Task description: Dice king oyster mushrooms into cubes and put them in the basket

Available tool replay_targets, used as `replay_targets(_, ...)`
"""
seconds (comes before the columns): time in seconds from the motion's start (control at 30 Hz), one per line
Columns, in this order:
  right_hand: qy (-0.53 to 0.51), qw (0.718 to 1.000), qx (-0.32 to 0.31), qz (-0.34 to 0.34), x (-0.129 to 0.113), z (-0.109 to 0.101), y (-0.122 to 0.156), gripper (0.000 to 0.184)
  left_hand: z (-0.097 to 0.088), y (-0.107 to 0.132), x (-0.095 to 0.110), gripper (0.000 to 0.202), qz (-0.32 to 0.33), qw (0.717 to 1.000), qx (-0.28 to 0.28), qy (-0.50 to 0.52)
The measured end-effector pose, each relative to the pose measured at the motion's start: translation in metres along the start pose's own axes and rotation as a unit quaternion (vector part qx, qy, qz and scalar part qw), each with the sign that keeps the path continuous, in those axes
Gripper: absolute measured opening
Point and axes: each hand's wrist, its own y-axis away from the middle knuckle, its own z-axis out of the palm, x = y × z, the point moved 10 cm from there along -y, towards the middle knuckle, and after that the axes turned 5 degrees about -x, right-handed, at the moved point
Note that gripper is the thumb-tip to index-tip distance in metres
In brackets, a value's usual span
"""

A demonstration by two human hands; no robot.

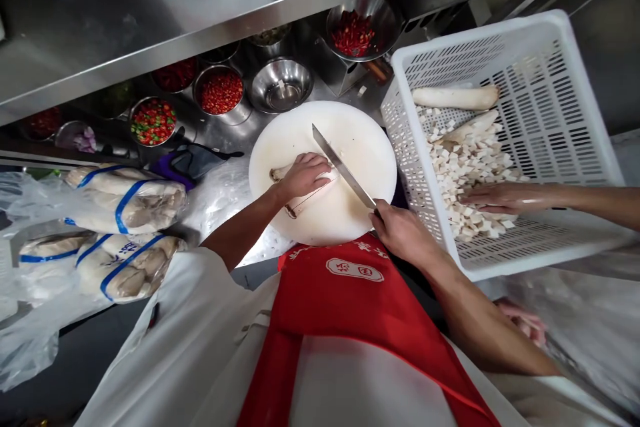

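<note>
On the round white cutting board, my left hand presses down on pale king oyster mushroom pieces, its fingers curled over them. The brown ends stick out to the left of the hand. My right hand is closed around the handle of a kitchen knife. The blade points up and to the left across the board, just right of the mushroom and the left fingertips. I cannot tell whether the edge touches the mushroom.
A white plastic basket at right holds diced mushroom and a whole mushroom; another person's hand reaches in. Bagged mushrooms lie left. Bowls of chopped chilli stand behind, under a metal shelf.
</note>
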Motion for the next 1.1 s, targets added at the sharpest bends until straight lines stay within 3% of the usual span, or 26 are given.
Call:
replay_targets(0.13, -0.008, 0.999, -0.047, -0.003, -0.002, 0.004, 0.015, 0.022, 0.000, -0.002, -0.001, 0.030, 0.000, 1.000, 0.008, 0.003)
replay_targets(0.37, 0.003, 0.999, -0.027, 0.021, -0.017, 0.018, -0.046, 0.025, -0.004, -0.003, 0.001, 0.032, -0.004, 1.000, 0.003, -0.008)
replay_targets(0.43, -0.001, 1.000, -0.012, 0.012, -0.020, 0.015, -0.050, 0.025, -0.005, 0.000, 0.001, 0.033, -0.002, 1.000, 0.000, -0.007)
replay_targets(0.67, -0.001, 1.000, -0.021, 0.002, -0.010, 0.005, 0.009, 0.023, -0.002, 0.008, -0.005, 0.029, -0.001, 1.000, 0.005, -0.007)
replay_targets(0.77, -0.005, 0.999, -0.051, -0.003, -0.010, 0.009, 0.015, 0.024, -0.003, 0.006, -0.004, 0.029, -0.003, 1.000, 0.008, 0.001)
replay_targets(1.0, -0.011, 0.999, -0.027, 0.017, -0.023, 0.023, -0.051, 0.023, -0.006, 0.006, 0.000, 0.032, -0.002, 1.000, 0.002, -0.011)
replay_targets(1.1, -0.021, 1.000, 0.001, -0.001, -0.027, 0.020, -0.053, 0.024, -0.006, 0.011, 0.001, 0.032, 0.006, 1.000, -0.006, -0.010)
